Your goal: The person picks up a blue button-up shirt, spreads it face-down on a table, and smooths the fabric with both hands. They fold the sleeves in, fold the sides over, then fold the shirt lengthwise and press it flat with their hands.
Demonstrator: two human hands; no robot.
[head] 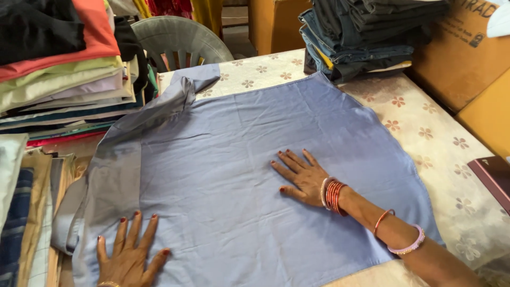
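pressing blue shirt [228, 159] flat under left hand [129, 254], right hand [300, 175]

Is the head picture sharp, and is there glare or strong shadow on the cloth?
Head view: soft, even light; the flat blue cotton cloth shows no glare; only faint shadows edge the left hand and right hand; both hands look sharp; slight wide-angle bending at the frame edges.

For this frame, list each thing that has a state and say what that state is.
Blue-grey garment: spread flat on the table, left edge folded over.
Left hand: open, palm down on the garment's near left part.
Right hand: open, flat on the garment's middle.
Stack of folded clothes: piled at left.
Dark folded trousers: stacked at the far edge.
Plastic chair: unoccupied, behind the table.
Floral table cover: lying flat.
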